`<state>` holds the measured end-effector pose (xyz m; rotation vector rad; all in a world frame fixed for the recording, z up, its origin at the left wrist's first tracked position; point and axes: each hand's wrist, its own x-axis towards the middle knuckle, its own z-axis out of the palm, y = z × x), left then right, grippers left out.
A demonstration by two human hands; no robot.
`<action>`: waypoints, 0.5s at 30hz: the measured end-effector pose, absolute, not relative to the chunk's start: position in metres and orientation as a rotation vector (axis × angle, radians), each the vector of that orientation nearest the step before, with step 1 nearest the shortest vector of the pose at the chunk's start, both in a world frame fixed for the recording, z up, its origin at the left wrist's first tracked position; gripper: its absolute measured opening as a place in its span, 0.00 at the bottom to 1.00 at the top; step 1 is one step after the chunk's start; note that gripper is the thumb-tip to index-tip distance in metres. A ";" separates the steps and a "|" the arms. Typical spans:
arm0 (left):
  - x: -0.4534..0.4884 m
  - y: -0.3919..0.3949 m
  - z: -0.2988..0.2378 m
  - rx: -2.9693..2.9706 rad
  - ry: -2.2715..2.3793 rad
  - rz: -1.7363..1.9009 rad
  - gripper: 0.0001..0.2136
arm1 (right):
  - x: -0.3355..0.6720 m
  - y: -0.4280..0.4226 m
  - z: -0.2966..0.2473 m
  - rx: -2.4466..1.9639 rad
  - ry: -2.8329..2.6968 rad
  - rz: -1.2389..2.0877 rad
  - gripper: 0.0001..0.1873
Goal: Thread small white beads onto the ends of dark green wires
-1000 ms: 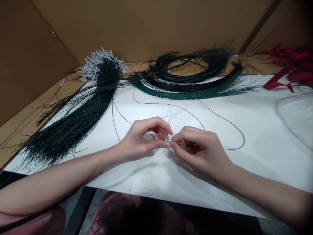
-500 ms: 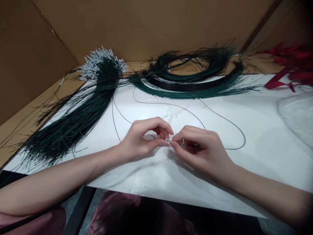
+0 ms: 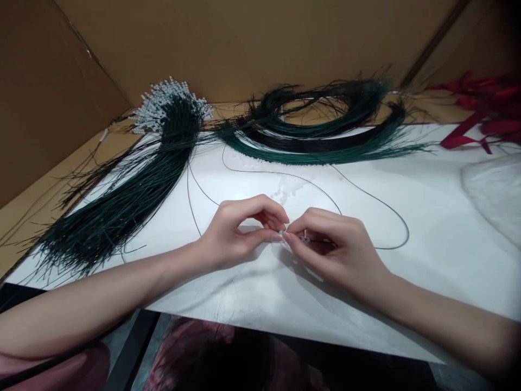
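Observation:
My left hand (image 3: 240,231) and my right hand (image 3: 334,247) meet fingertip to fingertip over the white sheet (image 3: 427,217). Both are pinched shut around the end of a thin dark wire (image 3: 391,209) and a tiny clear bead between them. The wire loops away from my right hand across the sheet and back towards the far bundles. A small scatter of clear beads (image 3: 290,187) lies just beyond my fingers.
A straight bundle of dark green wires with white bead tips (image 3: 142,179) lies at the left. A coiled bundle of green wires (image 3: 325,127) sits at the back. Red ribbons (image 3: 480,114) lie far right, a clear plastic bag (image 3: 494,190) at the right edge. Cardboard walls (image 3: 244,43) enclose the table.
My fingertips have shifted very slightly against each other; otherwise nothing has moved.

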<state>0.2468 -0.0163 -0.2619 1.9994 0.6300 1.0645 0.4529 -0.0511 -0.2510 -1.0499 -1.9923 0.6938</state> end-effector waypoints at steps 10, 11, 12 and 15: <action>0.246 -0.017 -0.260 1.955 0.656 1.087 0.11 | 0.454 -0.051 -0.249 -1.092 -1.933 0.770 0.09; 0.246 -0.018 -0.260 1.950 0.659 1.075 0.12 | 0.454 -0.051 -0.249 -1.094 -1.932 0.772 0.09; 0.245 -0.017 -0.259 1.943 0.662 1.060 0.12 | 0.454 -0.051 -0.249 -1.094 -1.928 0.768 0.09; 0.244 -0.017 -0.256 1.909 0.683 1.007 0.11 | 0.454 -0.051 -0.249 -1.085 -1.918 0.755 0.08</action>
